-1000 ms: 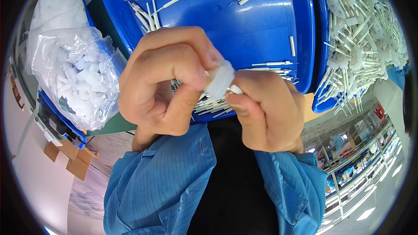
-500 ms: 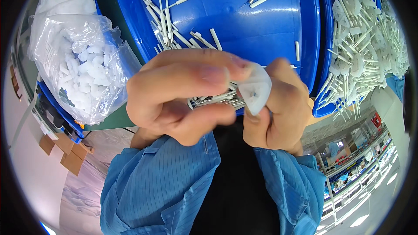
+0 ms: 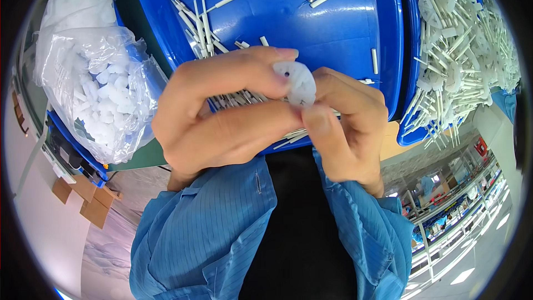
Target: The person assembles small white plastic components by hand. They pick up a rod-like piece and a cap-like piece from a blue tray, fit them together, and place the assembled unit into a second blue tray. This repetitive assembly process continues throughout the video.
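Between my hands, above a blue bin [image 3: 311, 28], is a small white translucent plastic piece [image 3: 302, 84] with a rounded outline and a small dark hole. My left hand [image 3: 216, 111] pinches its left side between thumb and fingers. From the right, my right hand [image 3: 352, 128] is closed on the piece's right and lower edge with thumb and forefinger. Whether something thin sits behind the piece is hidden by the fingers. Below and behind my left hand, white rods [image 3: 205, 28] with metal tips lie heaped in the bin.
At the left, a clear plastic bag [image 3: 105, 89] holds many loose white pieces. A second blue bin [image 3: 408, 128] at the right is piled with white rods joined to translucent pieces [image 3: 449, 61]. Cardboard [image 3: 94, 205] lies at the lower left, and shelving [image 3: 449, 211] stands at the lower right.
The plastic piece has turned, so its flat face with the hole now shows, and has moved slightly left and up. My left fingers have closed in on it; my right thumb has risen to its edge.
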A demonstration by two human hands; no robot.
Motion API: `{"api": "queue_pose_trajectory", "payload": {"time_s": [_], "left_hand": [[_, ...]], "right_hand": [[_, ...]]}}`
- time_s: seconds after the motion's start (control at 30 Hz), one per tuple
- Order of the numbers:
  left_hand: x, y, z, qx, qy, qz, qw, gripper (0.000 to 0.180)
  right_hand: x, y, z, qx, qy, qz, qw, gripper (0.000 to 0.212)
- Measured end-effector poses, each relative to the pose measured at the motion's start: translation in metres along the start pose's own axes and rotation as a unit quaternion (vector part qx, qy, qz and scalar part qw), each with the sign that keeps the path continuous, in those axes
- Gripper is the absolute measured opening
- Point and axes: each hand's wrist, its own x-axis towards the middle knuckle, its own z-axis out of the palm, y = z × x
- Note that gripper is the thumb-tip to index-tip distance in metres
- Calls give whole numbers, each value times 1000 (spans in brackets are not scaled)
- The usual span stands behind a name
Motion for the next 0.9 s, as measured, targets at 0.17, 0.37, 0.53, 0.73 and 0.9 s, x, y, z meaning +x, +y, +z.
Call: {"api": "queue_pose_trajectory", "payload": {"time_s": [0.17, 0.37, 0.53, 0.73, 0.9], "left_hand": [[-3, -8, -5, 13, -47, 91, 995, 10], [-12, -3, -9, -236, -5, -42, 971, 45], [-12, -4, -9, -272, 18, -81, 959, 36], [-14, 8, 8, -241, 151, -252, 925, 31], [-12, 8, 10, -244, 194, -307, 899, 34]], "right_hand": [[1, -9, -2, -46, 25, 45, 998, 14], [-14, -36, -17, -245, 194, 238, 920, 36], [-10, 5, -25, -356, 152, 220, 895, 35], [12, 23, -2, -352, 205, 120, 905, 19], [21, 22, -15, -397, 133, -44, 907, 16]]}}
